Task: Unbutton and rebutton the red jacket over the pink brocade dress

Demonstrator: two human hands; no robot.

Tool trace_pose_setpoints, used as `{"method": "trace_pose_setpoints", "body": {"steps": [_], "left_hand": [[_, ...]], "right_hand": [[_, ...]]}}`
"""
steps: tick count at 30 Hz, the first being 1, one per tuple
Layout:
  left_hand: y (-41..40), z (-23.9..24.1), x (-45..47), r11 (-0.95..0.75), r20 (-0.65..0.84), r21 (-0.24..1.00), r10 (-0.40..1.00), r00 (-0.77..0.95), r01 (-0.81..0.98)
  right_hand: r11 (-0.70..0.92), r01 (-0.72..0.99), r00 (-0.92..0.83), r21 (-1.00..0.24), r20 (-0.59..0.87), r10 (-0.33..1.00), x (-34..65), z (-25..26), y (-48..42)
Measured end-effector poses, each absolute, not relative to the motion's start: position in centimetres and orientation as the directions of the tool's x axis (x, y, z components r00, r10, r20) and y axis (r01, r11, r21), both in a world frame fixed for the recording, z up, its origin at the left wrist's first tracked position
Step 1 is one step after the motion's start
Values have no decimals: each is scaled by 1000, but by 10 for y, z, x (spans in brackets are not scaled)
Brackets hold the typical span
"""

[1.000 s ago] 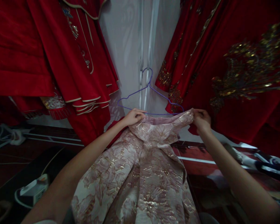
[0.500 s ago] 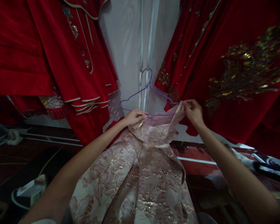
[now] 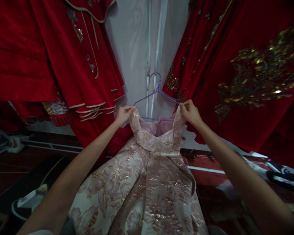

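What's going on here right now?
A person's left hand and right hand each pinch one shoulder strap of a pale pink floral dress, by the ends of a purple hanger. The hanger sits at the dress's neck; whether its hook hangs on anything is unclear. Red garments hang on both sides.

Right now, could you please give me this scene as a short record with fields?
left hand: pinching one shoulder strap of the dress
right hand: pinching the other strap
dress: pale pink, shiny floral pattern
hanger: purple, at the dress's neckline; whether its hook hangs on anything is unclear
surroundings: red garments on both sides
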State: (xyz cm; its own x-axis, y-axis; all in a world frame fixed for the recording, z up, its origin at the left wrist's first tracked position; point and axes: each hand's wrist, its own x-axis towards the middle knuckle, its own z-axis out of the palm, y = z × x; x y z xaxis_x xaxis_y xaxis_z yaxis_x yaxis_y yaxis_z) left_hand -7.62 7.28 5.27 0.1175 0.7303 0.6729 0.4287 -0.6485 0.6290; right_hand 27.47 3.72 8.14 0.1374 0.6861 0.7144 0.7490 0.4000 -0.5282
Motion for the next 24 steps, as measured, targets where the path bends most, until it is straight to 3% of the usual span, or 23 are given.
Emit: {"method": "trace_pose_setpoints", "body": {"steps": [4, 11, 24], "left_hand": [[90, 30, -135, -532, 662, 668, 744, -89, 520], [92, -10, -168, -460, 611, 707, 780, -135, 537], [92, 36, -136, -531, 602, 762, 791, -104, 370]], "right_hand": [[405, 748, 143, -525, 724, 675, 277, 87, 35], [406, 737, 136, -540, 708, 693, 277, 88, 35], [449, 743, 67, -496, 723, 688, 278, 91, 29]]}}
